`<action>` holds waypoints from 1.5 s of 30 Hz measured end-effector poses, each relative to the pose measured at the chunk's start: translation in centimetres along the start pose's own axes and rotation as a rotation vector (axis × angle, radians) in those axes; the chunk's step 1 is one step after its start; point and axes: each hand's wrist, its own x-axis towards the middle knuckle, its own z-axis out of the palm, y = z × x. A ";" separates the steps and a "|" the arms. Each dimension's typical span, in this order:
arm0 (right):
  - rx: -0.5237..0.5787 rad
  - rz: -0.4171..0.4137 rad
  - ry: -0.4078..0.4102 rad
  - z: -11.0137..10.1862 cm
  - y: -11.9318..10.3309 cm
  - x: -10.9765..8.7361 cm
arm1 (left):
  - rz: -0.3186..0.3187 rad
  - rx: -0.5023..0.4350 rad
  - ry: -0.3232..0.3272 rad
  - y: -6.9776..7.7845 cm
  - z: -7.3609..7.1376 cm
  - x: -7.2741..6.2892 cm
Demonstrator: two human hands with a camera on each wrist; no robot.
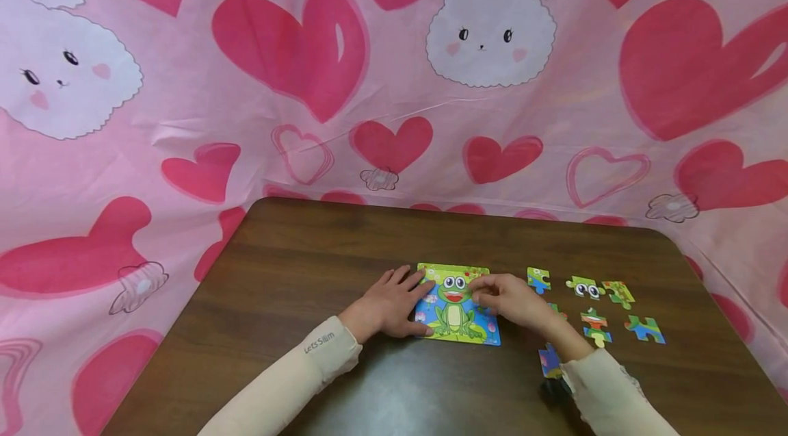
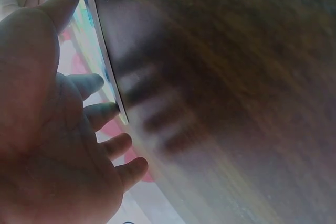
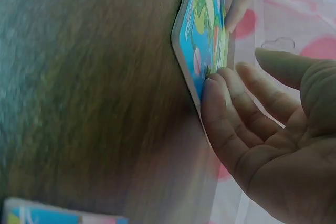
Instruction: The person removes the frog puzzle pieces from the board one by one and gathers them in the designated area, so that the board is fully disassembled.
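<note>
A square frog picture board, apparently a jigsaw puzzle, lies flat on the table in the head view. My left hand rests along its left side, fingers spread and fingertips on the surface. In the left wrist view the thumb of that hand presses at the board's near corner. Over the right side, my right hand touches the picture with bent fingertips. The right wrist view shows its fingers at the board's edge, the thumb held apart and nothing gripped between them.
Several loose jigsaw pieces lie right of the board, one with frog eyes. Another piece sits beside the right forearm, close to a small black object. A pink heart-patterned cloth hangs behind the brown table.
</note>
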 end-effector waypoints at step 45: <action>0.366 -0.094 -0.116 1.2 0.6 -0.7 | -0.020 -0.013 -0.019 0.3 -0.1 0.2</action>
